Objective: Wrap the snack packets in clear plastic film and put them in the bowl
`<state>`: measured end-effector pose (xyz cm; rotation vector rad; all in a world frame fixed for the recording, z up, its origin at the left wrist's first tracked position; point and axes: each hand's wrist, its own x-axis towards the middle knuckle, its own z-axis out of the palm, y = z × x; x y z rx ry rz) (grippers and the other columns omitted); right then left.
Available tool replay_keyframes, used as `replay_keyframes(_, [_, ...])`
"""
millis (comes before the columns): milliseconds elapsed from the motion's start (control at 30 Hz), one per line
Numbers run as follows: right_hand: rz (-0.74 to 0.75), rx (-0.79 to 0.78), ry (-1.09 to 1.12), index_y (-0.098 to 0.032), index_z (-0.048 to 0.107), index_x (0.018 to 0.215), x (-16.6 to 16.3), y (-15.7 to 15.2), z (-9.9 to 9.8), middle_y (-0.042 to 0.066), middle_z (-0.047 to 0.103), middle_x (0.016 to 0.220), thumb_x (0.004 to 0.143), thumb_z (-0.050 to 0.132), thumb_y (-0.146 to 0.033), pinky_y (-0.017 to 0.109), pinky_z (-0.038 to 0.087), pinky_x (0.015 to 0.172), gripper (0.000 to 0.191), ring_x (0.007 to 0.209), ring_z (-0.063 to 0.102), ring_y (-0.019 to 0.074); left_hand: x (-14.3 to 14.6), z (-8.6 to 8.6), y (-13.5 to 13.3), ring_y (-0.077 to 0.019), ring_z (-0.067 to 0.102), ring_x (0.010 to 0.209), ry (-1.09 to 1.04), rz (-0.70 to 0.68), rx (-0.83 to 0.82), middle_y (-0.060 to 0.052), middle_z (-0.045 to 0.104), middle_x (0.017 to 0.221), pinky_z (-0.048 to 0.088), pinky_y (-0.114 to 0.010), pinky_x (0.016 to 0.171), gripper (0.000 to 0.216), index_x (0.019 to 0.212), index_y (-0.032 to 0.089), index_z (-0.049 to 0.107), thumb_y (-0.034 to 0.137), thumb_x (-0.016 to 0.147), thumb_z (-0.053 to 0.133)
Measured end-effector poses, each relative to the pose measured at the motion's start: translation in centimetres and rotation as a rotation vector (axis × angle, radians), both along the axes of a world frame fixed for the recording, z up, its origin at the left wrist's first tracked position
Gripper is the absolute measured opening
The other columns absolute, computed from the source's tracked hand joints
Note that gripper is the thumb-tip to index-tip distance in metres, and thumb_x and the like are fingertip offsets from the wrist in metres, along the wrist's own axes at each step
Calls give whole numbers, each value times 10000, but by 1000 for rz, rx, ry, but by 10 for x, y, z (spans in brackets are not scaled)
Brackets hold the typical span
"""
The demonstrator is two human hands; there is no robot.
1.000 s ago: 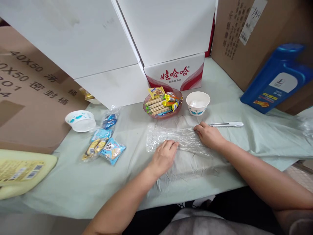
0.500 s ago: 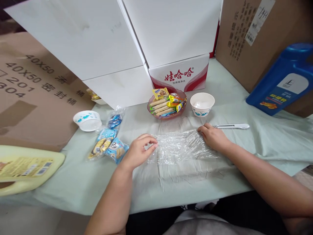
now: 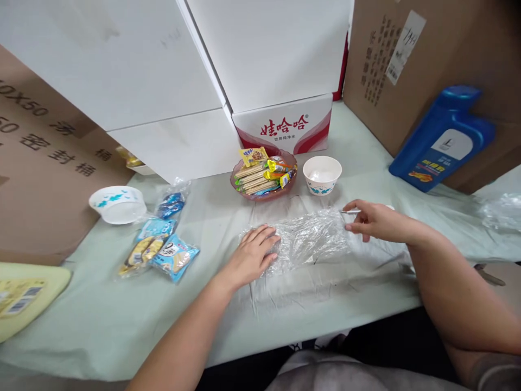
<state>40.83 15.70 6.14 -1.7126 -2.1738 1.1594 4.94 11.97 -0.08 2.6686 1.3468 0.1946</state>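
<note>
A crinkled sheet of clear plastic film point(image 3: 311, 241) is spread on the green cloth in front of me. My left hand point(image 3: 256, 250) lies flat on its left end, fingers stretched out. At its right end, my right hand point(image 3: 364, 220) is over a slim white utility knife point(image 3: 350, 211), the thumb and index finger apart on either side of it. The palm covers most of the knife; its tip and rear end show. Beyond the film stand a white paper bowl point(image 3: 322, 183) and a pink glass bowl point(image 3: 268, 196) filled with wrapped snacks.
Left are wrapped snacks point(image 3: 175, 255), a tipped paper bowl point(image 3: 118, 203) and a yellow jug point(image 3: 32, 298). White boxes point(image 3: 280, 54) form a wall behind. A blue bottle point(image 3: 439, 144) leans by a cardboard box point(image 3: 423, 65) at right, with crumpled plastic point(image 3: 502, 212) nearby.
My left hand has gone from a pinch at the film's edge to lying flat on it. My right hand has left the film and moved right, over the knife. The view has swung right.
</note>
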Motion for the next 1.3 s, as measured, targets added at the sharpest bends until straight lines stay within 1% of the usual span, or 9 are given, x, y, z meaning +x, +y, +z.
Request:
replay_keyframes(300, [345, -233, -163, -225, 538, 985, 1, -6, -7, -20, 693, 773, 754, 618, -280, 256, 389, 530, 251, 546, 616, 141, 0, 3, -1, -336, 161, 1481, 128, -65, -151, -96, 231, 1607, 230, -546, 1165, 747, 1498, 288, 325, 588, 864, 579])
replay_keyframes(433, [203, 65, -379, -232, 597, 954, 3, -6, -3, 2, 698, 763, 719, 712, -387, 287, 393, 579, 305, 678, 649, 205, -2, 4, -1, -351, 134, 1486, 117, -79, -178, -128, 198, 1612, 213, -560, 1161, 827, 1512, 271, 296, 653, 832, 569])
replay_keyframes(533, [43, 383, -284, -226, 625, 1004, -17, -14, -3, 47, 717, 877, 865, 585, -461, 322, 460, 674, 276, 781, 665, 217, 0, 7, -1, -360, 144, 1482, 101, -76, -180, -137, 203, 1610, 215, -565, 1158, 824, 1496, 263, 336, 664, 818, 577])
replay_keyframes(633, [203, 646, -109, -191, 589, 1226, -49, -21, -20, 139, 620, 1282, 915, 549, -468, 403, 445, 971, 418, 1196, 564, 272, 4, 10, -1, -370, 105, 1489, 115, -69, -195, -134, 198, 1612, 148, -598, 1164, 826, 1487, 264, 354, 668, 806, 589])
replay_keyframes(733, [475, 622, -163, -143, 427, 1442, -70, -19, -49, 188, 361, 1533, 841, 621, -576, 523, 266, 1136, 766, 1443, 255, 350, 1, 10, 0, -362, 71, 1495, 154, -58, -227, -120, 164, 1622, 81, -614, 1167, 865, 1506, 281, 310, 661, 791, 614])
replay_keyframes(833, [467, 530, -275, -131, 363, 1489, -65, -12, -67, 201, 280, 1567, 828, 576, -660, 588, 183, 1150, 873, 1465, 153, 388, -16, 11, 5, -375, 84, 1492, 185, 9, -260, -126, 144, 1624, 89, -624, 1160, 957, 1518, 284, 277, 652, 733, 682])
replay_keyframes(967, [341, 517, -273, -160, 446, 1438, -40, -11, -47, 205, 343, 1536, 803, 610, -648, 578, 249, 1124, 817, 1436, 252, 390, -39, 24, 7, -408, 177, 1459, 72, 165, -133, -163, 301, 1563, 172, -621, 1142, 879, 1437, 234, 429, 591, 699, 744])
replay_keyframes(1067, [464, 436, -178, -204, 594, 1267, -30, -19, -19, 142, 570, 1321, 759, 713, -531, 455, 410, 1016, 616, 1236, 511, 318, -37, 40, -3, -331, 406, 1309, -79, 35, -144, -109, 531, 1331, 354, -476, 1081, 588, 1142, 235, 634, 533, 662, 797])
replay_keyframes(1300, [599, 336, -315, -204, 687, 848, -29, -25, -12, 58, 657, 868, 748, 675, -148, 347, 443, 793, 115, 903, 589, 246, -20, 39, -19, -212, 534, 932, 9, -42, -327, -7, 605, 881, 429, -334, 831, 178, 740, 209, 601, 185, 689, 769])
